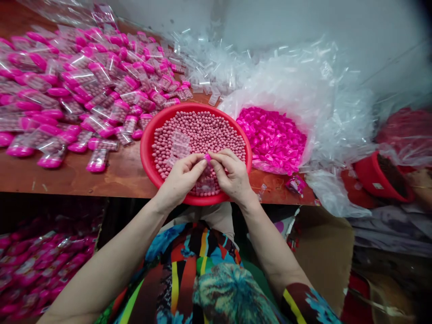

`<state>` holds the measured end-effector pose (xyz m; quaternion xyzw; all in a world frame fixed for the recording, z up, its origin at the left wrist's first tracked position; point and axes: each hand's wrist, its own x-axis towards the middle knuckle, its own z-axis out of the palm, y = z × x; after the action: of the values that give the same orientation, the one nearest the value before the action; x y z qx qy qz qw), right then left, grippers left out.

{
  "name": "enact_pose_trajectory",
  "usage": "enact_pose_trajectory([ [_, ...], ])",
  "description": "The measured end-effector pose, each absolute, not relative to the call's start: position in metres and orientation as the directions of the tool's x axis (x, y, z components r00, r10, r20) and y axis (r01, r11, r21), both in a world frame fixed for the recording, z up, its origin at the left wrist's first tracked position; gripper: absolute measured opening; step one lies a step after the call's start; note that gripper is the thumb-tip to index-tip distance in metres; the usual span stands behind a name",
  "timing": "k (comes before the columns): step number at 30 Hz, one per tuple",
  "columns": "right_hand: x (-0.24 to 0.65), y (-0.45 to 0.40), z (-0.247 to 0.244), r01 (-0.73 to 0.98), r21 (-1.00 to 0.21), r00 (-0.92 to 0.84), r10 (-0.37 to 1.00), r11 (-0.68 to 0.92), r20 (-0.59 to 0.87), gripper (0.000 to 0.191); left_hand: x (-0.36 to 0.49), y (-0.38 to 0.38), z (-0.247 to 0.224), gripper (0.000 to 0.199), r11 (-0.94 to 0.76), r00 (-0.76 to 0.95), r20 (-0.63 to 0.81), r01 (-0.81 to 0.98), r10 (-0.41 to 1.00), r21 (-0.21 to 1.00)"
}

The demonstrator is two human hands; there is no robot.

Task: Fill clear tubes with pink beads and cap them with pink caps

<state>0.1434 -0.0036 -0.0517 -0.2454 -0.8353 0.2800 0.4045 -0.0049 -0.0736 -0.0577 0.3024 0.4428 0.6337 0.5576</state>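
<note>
My left hand [182, 176] and my right hand [233, 173] meet over the front half of a red plastic basin [146, 155]. Their fingertips pinch a small pink cap [207, 157] between them; a clear container seems to be under it, partly hidden by the fingers. Pinkish round beads [209, 126] fill the basin. On top of the beads lie several small clear plastic containers [180, 144], left of the hands. More clear plastic [205, 184] shows below the fingers, near the basin's front rim.
Bead-filled containers with pink caps [101, 85] are heaped on the wooden table [128, 180] to the left. Behind are loose clear containers [216, 76]. To the right sits a bag of pink caps [273, 139]. A red pot [374, 177] is tilted at far right, near another person's hand [421, 180].
</note>
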Motion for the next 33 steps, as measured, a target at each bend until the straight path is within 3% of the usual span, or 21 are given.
enact_pose_trajectory([
  [3, 0.137, -0.005, -0.057, 0.211, -0.718, -0.513, 0.7, 0.663, 0.496, 0.035, -0.007, -0.071, -0.053, 0.029, 0.062, -0.174, -0.187, -0.551, 0.967, 0.832],
  [8, 0.124, 0.01, -0.05, 0.123, -0.93, -0.29, 0.909, 0.346, 0.299, 0.068, -0.009, -0.072, -0.049, 0.031, 0.162, -0.01, -0.205, -0.577, 0.979, 0.8],
  [13, 0.105, 0.024, -0.043, -0.028, -1.0, -0.553, 0.833, 0.013, 0.026, 0.087, -0.008, -0.075, -0.05, 0.034, 0.227, 0.123, -0.191, -0.493, 0.974, 0.84],
  [17, 0.103, 0.014, -0.042, -0.158, -0.974, -0.698, 0.716, -0.165, -0.008, 0.083, -0.008, -0.076, -0.051, 0.036, 0.237, 0.135, -0.199, -0.412, 0.971, 0.88],
  [22, 0.104, 0.012, -0.041, -0.047, -0.994, -0.646, 0.762, -0.102, -0.048, 0.062, -0.006, -0.075, -0.05, 0.026, 0.17, 0.038, -0.167, -0.325, 0.985, 0.93],
  [25, 0.095, 0.02, -0.044, -0.029, -0.986, -0.549, 0.827, -0.166, -0.123, 0.064, 0.0, -0.074, -0.052, 0.024, 0.149, -0.036, -0.169, -0.325, 0.985, 0.934],
  [28, 0.089, 0.032, -0.046, -0.091, -0.97, -0.454, 0.876, -0.224, -0.16, 0.069, 0.005, -0.075, -0.049, 0.028, 0.174, 0.015, -0.186, -0.444, 0.982, 0.879],
  [30, 0.093, 0.04, -0.048, -0.124, -0.982, -0.38, 0.921, -0.141, -0.084, 0.062, -0.002, -0.075, -0.04, 0.028, 0.132, -0.033, -0.168, -0.482, 0.985, 0.866],
  [33, 0.108, 0.05, -0.054, -0.078, -0.995, -0.3, 0.95, 0.069, 0.089, 0.043, -0.044, -0.068, -0.023, 0.025, -0.088, -0.343, -0.032, -0.328, 0.939, 0.941],
])
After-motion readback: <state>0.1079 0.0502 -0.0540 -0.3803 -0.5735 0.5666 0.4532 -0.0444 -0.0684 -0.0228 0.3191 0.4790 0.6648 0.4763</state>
